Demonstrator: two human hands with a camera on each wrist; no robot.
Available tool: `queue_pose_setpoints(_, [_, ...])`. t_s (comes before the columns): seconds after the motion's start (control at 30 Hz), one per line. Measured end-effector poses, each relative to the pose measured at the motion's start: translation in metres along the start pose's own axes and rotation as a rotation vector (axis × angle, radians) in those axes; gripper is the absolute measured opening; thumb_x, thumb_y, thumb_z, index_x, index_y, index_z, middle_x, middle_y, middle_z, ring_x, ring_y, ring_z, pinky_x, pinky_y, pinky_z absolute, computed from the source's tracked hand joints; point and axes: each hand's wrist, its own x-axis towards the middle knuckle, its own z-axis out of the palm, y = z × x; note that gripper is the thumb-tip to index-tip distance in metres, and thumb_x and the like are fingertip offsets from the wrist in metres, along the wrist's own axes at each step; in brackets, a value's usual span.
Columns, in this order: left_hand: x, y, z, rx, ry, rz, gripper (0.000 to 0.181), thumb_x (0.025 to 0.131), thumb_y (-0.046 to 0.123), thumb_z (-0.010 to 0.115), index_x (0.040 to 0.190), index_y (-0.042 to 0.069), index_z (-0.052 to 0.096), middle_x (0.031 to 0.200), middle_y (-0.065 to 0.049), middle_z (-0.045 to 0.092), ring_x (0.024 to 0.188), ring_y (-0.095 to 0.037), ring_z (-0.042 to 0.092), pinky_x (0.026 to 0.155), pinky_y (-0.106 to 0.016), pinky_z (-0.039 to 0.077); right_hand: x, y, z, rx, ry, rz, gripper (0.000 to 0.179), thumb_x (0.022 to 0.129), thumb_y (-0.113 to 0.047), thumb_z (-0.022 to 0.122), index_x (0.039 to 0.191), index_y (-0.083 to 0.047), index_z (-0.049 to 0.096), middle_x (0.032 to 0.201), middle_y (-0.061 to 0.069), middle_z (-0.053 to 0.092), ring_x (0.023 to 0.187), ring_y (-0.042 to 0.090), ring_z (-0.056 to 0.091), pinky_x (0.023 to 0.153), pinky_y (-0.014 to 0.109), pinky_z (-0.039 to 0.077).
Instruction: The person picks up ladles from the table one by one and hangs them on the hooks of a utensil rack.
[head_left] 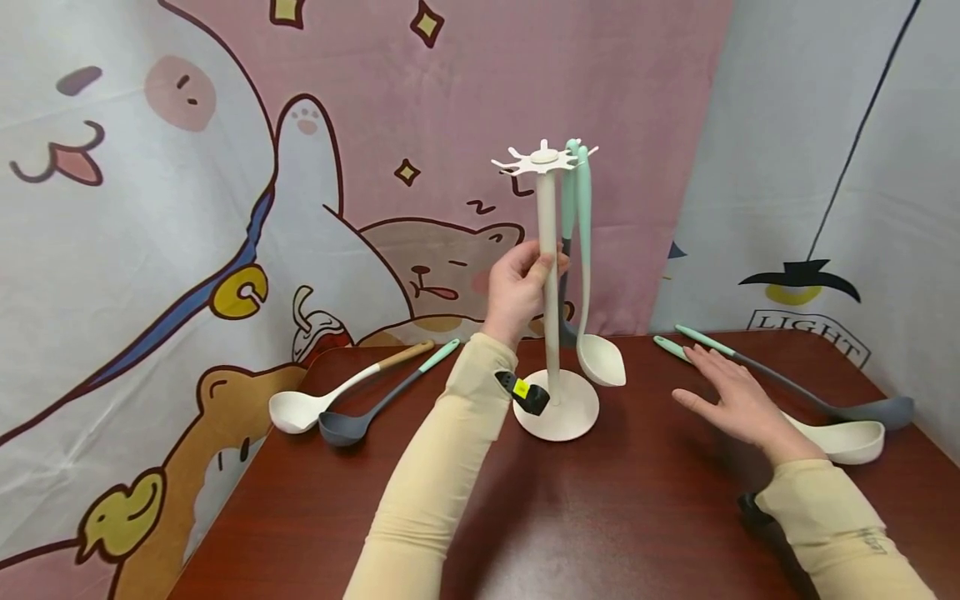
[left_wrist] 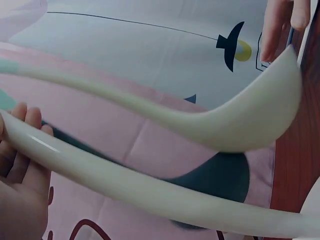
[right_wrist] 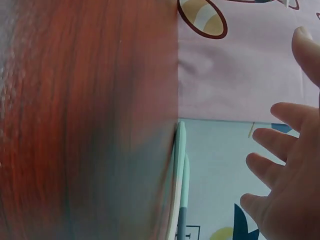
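My left hand (head_left: 517, 287) grips the pole of a white utensil stand (head_left: 554, 333), fingers curled round it at mid-height. From the stand's spoked top hang a white ladle (head_left: 602, 360) with a mint green handle and, behind it, a dark grey utensil (left_wrist: 220, 175) with a mint handle. My right hand (head_left: 731, 400) is held with fingers spread over the right side of the table, nothing in it. Beneath and beside it lie a white ladle (head_left: 851, 442) and a dark grey ladle (head_left: 873, 411), both with mint handles; the hand hides part of the white one.
On the left of the brown table (head_left: 585, 517) lie a white ladle (head_left: 295, 412) with a brown-and-white handle and a dark grey ladle (head_left: 343, 428) with a mint-tipped handle. A cartoon-printed cloth (head_left: 600, 75) hangs right behind the table's back edge.
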Motion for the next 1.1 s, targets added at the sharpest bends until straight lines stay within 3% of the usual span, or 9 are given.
queue_pose_setpoints(0.2, [0.0, 0.003, 0.008, 0.085, 0.092, 0.062, 0.018, 0.098, 0.002, 0.059, 0.109, -0.008, 0.069, 0.097, -0.022, 0.071, 0.093, -0.023, 0.071, 0.085, -0.029, 0.053, 0.004, 0.005, -0.004, -0.035, -0.019, 0.049, 0.081, 0.095, -0.043, 0.065, 0.151, 0.004, 0.031, 0.149, 0.035, 0.031, 0.137, 0.054, 0.026, 0.106, 0.068, 0.018])
queue_pose_setpoints(0.5, [-0.003, -0.001, 0.016, 0.126, 0.169, 0.108, 0.015, 0.095, 0.001, 0.064, 0.104, -0.01, 0.07, 0.095, -0.023, 0.071, 0.092, -0.03, 0.072, 0.085, -0.027, 0.052, 0.011, 0.012, -0.009, -0.123, -0.102, 0.116, 0.089, 0.094, -0.051, 0.063, 0.149, 0.01, 0.03, 0.147, 0.04, 0.031, 0.134, 0.057, 0.027, 0.105, 0.068, 0.021])
queue_pose_setpoints(0.8, [-0.005, -0.006, 0.02, 0.193, 0.21, 0.11, 0.011, 0.094, 0.003, 0.066, 0.1, -0.004, 0.072, 0.091, -0.016, 0.073, 0.087, -0.019, 0.072, 0.08, -0.025, 0.052, 0.011, 0.024, -0.007, -0.176, -0.163, 0.176, 0.093, 0.092, -0.056, 0.061, 0.147, 0.012, 0.03, 0.145, 0.042, 0.03, 0.133, 0.06, 0.025, 0.103, 0.072, 0.02])
queue_pose_setpoints(1.1, [-0.004, -0.005, 0.02, 0.279, 0.197, 0.089, 0.011, 0.094, 0.004, 0.066, 0.099, -0.002, 0.073, 0.089, -0.012, 0.074, 0.082, -0.012, 0.069, 0.074, -0.022, 0.049, 0.011, 0.032, -0.003, -0.185, -0.188, 0.189, 0.095, 0.091, -0.057, 0.061, 0.146, 0.014, 0.031, 0.143, 0.043, 0.031, 0.132, 0.06, 0.025, 0.103, 0.071, 0.021])
